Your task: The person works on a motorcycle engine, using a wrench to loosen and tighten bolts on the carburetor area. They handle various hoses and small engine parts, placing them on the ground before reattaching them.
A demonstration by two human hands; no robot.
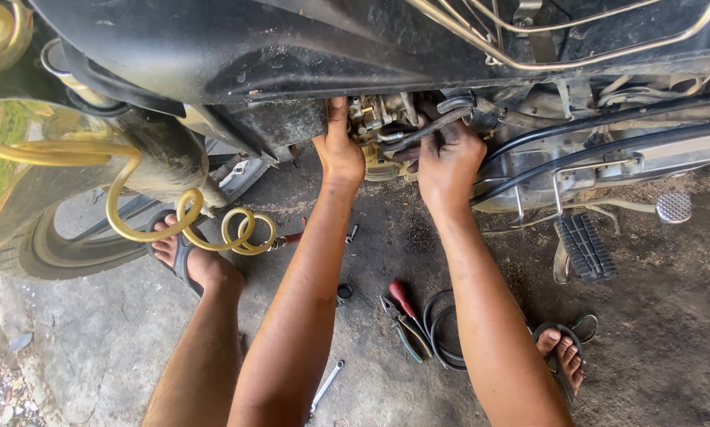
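Carburetor (374,126) tucked under the motorcycle's dark body panel (291,47), between both hands. Left hand (339,150) pressed flat against its side, fingers closed on nothing. Right hand (447,158) wrapped around a black hose (426,130). Best steadied firmly while easing the hose. Pliers (406,328) on the floor (647,316).

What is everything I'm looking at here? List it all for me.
Motorbike underside: one, black, across the top.
Carburettor: one, metal grey, between the hands.
Black hoses: two, right of the hands.
Foot peg: one, black, right.
Brake pedal: one, silver, far right.
Tyre: one, black, left.
Coiled air hose: one, yellow, left.
Pliers: one, green-handled, on the ground.
Screwdriver: one, red-handled, beside the pliers.
Spanner: one, silver, bottom centre.
Left hand: on the carburettor.
Right hand: gripping a dark part there.
Feet in sandals: two.
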